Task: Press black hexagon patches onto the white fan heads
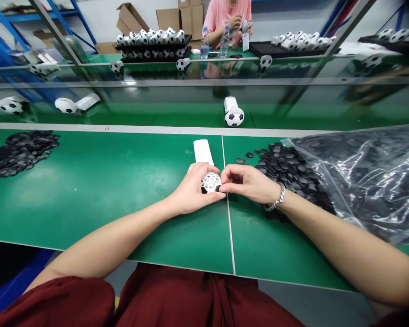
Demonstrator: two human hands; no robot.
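My left hand [197,188] wraps round a white football-shaped housing [210,181] with an openwork top, low over the green table. A white rectangular arm [203,151] joined to this housing points away from me. At the housing's right side, the fingers of my right hand [245,181] pinch a small black piece [217,188] against its lower edge. The piece is mostly covered by the fingertips. Just beyond my right wrist lies a pile of black pentagon pieces [286,165], partly hidden by the forearm.
A clear plastic bag [371,181] of black pieces covers the right side. Another black pile [20,150] lies at left. Football-shaped units [234,116] stand on the green strip beyond the pale rail [139,130]. Across, a person in pink [229,22] handles a similar unit.
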